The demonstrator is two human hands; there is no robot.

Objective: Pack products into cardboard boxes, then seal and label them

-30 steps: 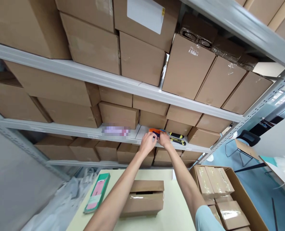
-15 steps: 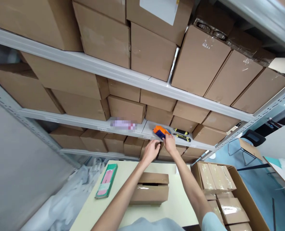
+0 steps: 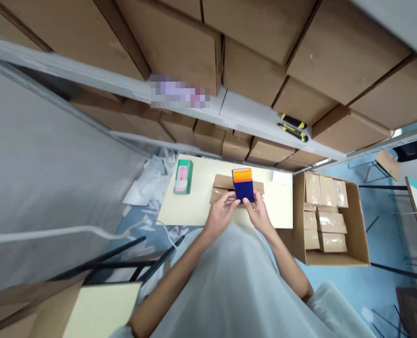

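An orange and dark blue tape dispenser [image 3: 243, 188], as far as its blocky shape lets me tell, is held above the table between both hands. My left hand [image 3: 222, 211] grips its lower left corner with thumb and fingers. On the lower right side, my right hand [image 3: 259, 213] is closed on it, thumb against the dark blue face. Below and behind it a brown cardboard box [image 3: 224, 181] rests on the pale yellow table [image 3: 201, 211], partly hidden by the hands and the dispenser. A green box with a pink front [image 3: 183, 176] lies at the table's left.
Grey shelves full of cardboard boxes [image 3: 254, 70] rise beyond the table. Two black and yellow utility knives [image 3: 293, 126] lie on the shelf board [image 3: 250, 112]. To the right stands a large open carton [image 3: 358, 225] holding several taped boxes. A white cable [image 3: 71, 231] runs at left.
The dispenser has come off the shelf toward me, over the table. My left hand has joined my right on it. The view has tilted downward.
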